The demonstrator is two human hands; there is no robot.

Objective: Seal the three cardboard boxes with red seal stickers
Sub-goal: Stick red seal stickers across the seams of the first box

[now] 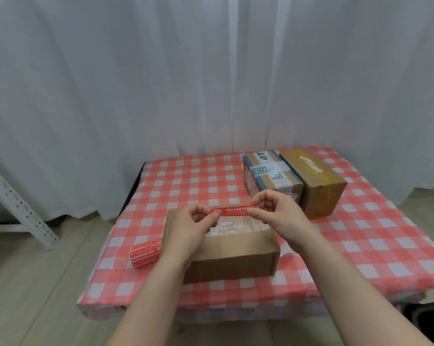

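A red seal sticker (232, 211) with white print is stretched flat between my two hands, just above the far top edge of the nearest cardboard box (236, 255). My left hand (191, 228) pinches its left end and my right hand (276, 211) pinches its right end. The box top shows clear tape along its seam. Two more cardboard boxes stand side by side at the back right: one with green and white tape (271, 173) and a plain brown one (315, 181). A stack of red stickers (146, 253) lies left of the near box.
The boxes sit on a low table with a red and white checked cloth (360, 245). White curtains hang behind it. A white perforated metal frame (18, 206) leans at the far left on the wooden floor.
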